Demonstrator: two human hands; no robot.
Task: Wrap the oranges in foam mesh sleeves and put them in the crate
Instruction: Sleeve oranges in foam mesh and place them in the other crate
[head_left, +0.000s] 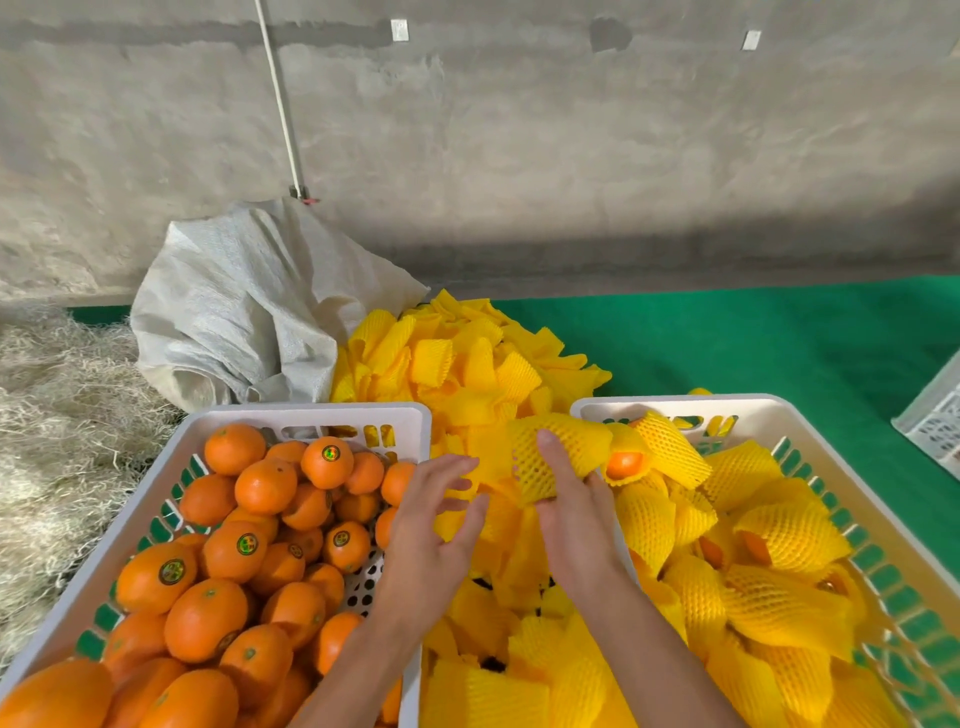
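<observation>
Your right hand (571, 499) fingers clamp a sleeved orange (563, 457) beside the part-filled right crate (675, 405); left hand (436, 525) fingers spread, empty; many bare oranges (234, 551) left of them remain.

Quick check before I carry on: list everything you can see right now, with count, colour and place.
Left crate: one, white, lower left, holding bare oranges.
Bare oranges: many, orange, some stickered, in left crate.
Right crate: one, white, lower right, holding sleeved oranges.
Sleeved oranges: many, in yellow mesh, in right crate.
Loose foam sleeves: heap, yellow, between and behind the crates.
Woven sack: one, white, behind left crate.
Third crate: white, right edge, partly seen.
Mat: green, underneath.
Straw: pale, far left.
Left hand: fingers spread, holding nothing.
Right hand: holds a sleeved orange.
</observation>
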